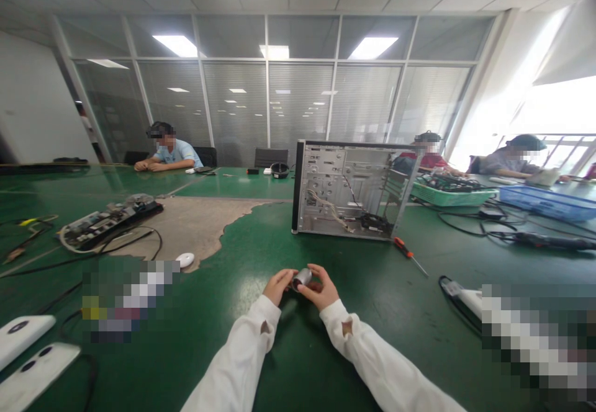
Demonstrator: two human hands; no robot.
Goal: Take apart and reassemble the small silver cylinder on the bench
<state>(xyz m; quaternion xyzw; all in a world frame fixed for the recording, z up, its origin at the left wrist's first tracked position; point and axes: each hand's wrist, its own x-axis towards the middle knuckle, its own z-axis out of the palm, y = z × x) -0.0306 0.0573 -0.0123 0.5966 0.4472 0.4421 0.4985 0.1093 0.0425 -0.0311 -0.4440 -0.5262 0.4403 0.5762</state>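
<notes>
Low in the middle of the head view, both of my hands hold a small grey metal cylinder (pixel 303 277) above the green table. Its near end looks open, with something dark reddish inside that is too small to make out. The fingertips of my left hand (pixel 279 283) pinch it from the left. My right hand (pixel 322 288) curls around its right side, thumb in front. Beyond my hands stands an open computer case (pixel 344 192), its side panel off, showing metal bays, loose wires and a dark part at the bottom. An orange-and-black screwdriver (pixel 404 248) lies beside the case's lower right corner.
On the left lie a dismantled power strip-like device (pixel 112 219), cables and two white phones (pixel 40 375). A green basket (pixel 456 196) of cables and a blue basket (pixel 549 204) stand at right. Several people sit across the table; its covering is torn, baring a grey patch (pixel 186 219).
</notes>
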